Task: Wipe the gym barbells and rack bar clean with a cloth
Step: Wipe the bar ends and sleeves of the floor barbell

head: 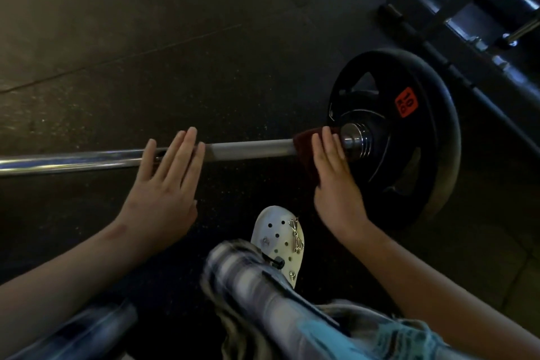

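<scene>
A steel barbell [245, 149] lies across the dark rubber floor, running from the left edge to a black 10 kg plate [409, 137] on the right. A dark red cloth [304, 145] is draped over the bar just inside the plate's collar. My right hand [336, 178] lies flat on the cloth with straight fingers, pressing it against the bar. My left hand [166, 181] rests on the bar's middle, its fingers straight and spread over the shaft.
My foot in a white perforated clog [277, 240] stands just in front of the bar, between my hands. A dark rack frame [455, 35] with bars runs along the upper right behind the plate. Speckled rubber floor [146, 38] stretches beyond the bar.
</scene>
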